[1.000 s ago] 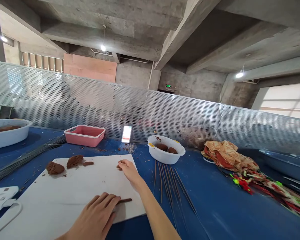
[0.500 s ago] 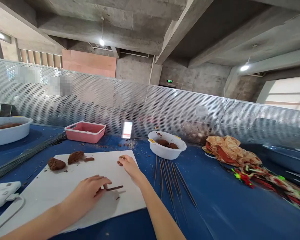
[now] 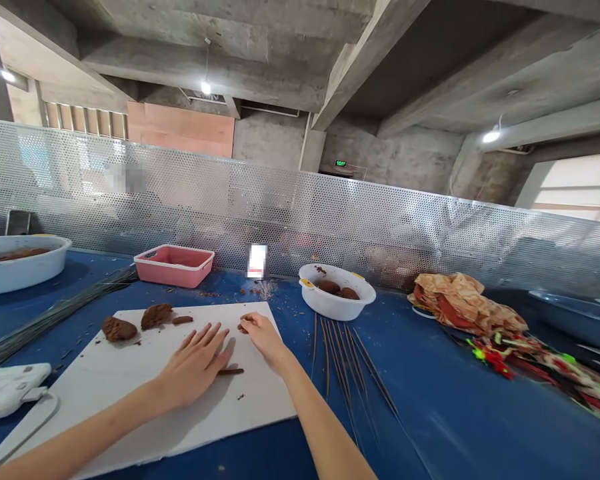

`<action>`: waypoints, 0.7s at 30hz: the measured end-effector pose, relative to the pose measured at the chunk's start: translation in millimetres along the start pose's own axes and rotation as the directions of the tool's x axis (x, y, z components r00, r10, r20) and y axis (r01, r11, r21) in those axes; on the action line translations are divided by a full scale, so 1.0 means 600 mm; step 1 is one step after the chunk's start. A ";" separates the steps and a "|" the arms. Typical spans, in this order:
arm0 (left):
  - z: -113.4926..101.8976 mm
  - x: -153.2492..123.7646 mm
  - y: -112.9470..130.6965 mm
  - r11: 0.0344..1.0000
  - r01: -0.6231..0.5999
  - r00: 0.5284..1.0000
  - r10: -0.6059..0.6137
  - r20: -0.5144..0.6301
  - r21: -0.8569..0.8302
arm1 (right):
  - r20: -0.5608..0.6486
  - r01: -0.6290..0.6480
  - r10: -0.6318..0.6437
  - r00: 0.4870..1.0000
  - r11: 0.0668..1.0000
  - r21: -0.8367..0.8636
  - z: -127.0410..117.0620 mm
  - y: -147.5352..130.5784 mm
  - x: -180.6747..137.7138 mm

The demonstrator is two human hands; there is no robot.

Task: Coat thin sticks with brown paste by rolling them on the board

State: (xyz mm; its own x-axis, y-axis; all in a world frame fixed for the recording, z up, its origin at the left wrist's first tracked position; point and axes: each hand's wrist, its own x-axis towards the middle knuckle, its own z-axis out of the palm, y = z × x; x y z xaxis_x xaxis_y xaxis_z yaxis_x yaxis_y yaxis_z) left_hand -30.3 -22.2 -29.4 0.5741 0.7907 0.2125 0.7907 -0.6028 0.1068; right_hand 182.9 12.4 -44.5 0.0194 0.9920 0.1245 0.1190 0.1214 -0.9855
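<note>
Left hand [image 3: 197,367]: palm down, fingers extended and spread, gripping nothing; half a second ago it is curled at the strip, now flattened and farther up the board.
Brown strip [image 3: 231,371]: thin, clay-like, on the board, one end emerging from beneath the left hand; a second ago it lies nearer the board's front edge.
Right hand [image 3: 263,339]: fingers closed on a small brown piece [image 3: 242,327], near the board's far right corner; place and grip unchanged.
White board [image 3: 115,407]: flat on the blue surface [image 3: 460,400], bearing crumbs.
White device [image 3: 13,392]: with cable, at the left.
Thin brown rods [image 3: 343,357]: several, fanned out right of the board.
Brown lumps, two [image 3: 119,329] [image 3: 157,316], and one short roll [image 3: 183,320]: along the board's far edge.
Wire bundle [image 3: 65,310]: left.
White basin [image 3: 336,307]: holding brown lumps.
Pink basket [image 3: 174,270]: beyond the board.
Perforated metal panel [image 3: 355,213]: behind everything on the surface.
</note>
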 end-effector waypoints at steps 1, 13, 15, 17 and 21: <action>0.018 0.012 -0.003 0.997 -0.071 0.997 0.071 -0.004 0.038 | -0.001 0.002 -0.002 1.000 1.000 0.000 0.000 0.000 -0.001; 0.047 0.108 -0.041 0.982 -0.109 0.993 0.115 -0.027 0.152 | -0.084 -0.005 0.007 0.996 1.000 0.029 0.002 0.005 0.008; 0.055 0.091 -0.033 0.977 -0.151 0.983 0.164 -0.079 0.148 | -0.084 -0.004 0.007 0.996 1.000 0.030 0.002 0.004 0.007; 0.060 0.063 -0.024 0.972 -0.182 0.977 0.196 -0.085 0.148 | -0.084 -0.010 0.013 0.996 0.999 0.031 0.002 0.005 0.005; 0.055 -0.001 -0.003 0.976 -0.184 0.978 0.194 -0.077 0.120 | -0.090 -0.027 0.032 0.995 0.998 0.059 0.003 0.008 0.005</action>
State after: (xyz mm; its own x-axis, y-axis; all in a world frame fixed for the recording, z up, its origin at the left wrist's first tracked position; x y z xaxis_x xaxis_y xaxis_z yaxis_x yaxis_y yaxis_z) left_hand -25.1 -17.8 -61.8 0.6983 0.6481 0.3037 0.6914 -0.7206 -0.0519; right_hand 181.6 16.0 -49.4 0.1126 0.9883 0.1026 0.0598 0.0964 -0.9935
